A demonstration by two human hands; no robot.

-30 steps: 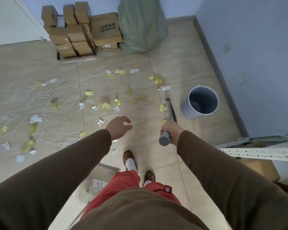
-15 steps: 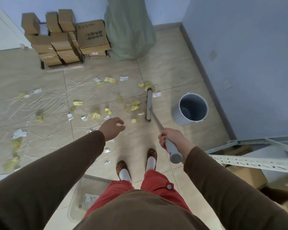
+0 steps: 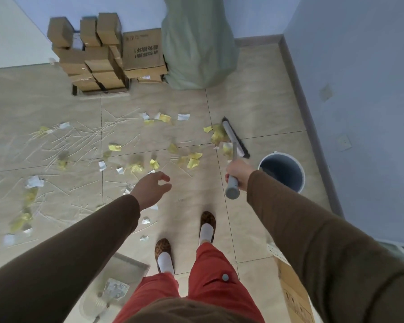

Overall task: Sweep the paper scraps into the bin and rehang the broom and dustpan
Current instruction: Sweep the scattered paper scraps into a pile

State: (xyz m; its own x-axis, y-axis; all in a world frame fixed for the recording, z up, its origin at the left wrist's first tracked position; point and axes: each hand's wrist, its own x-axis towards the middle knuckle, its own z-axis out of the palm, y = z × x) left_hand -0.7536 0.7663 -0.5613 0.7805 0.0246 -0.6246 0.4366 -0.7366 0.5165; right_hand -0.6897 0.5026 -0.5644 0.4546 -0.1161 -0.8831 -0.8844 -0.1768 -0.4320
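Note:
My right hand [image 3: 238,174] grips the grey handle of a broom [image 3: 234,138]; its grey head lies on the tiles just right of a clump of yellow scraps. Yellow and white paper scraps [image 3: 191,160] are scattered over the floor from the centre to the far left. My left hand [image 3: 151,188] hovers over the floor with fingers spread, holding nothing. A round grey bin [image 3: 283,170] stands upright by the right wall, right of my right hand. A translucent dustpan [image 3: 117,278] lies on the floor at the bottom left, beside my left foot.
Stacked cardboard boxes [image 3: 98,59] and a green sack [image 3: 196,47] stand against the far wall. A blue wall [image 3: 359,113] runs along the right. A cardboard box [image 3: 294,297] and a metal shelf rail sit at the bottom right. My feet stand at the centre bottom.
The broom head has swung to the right, past the yellow scraps, toward the bin. My right hand has risen and moved right with it. My left hand stays open.

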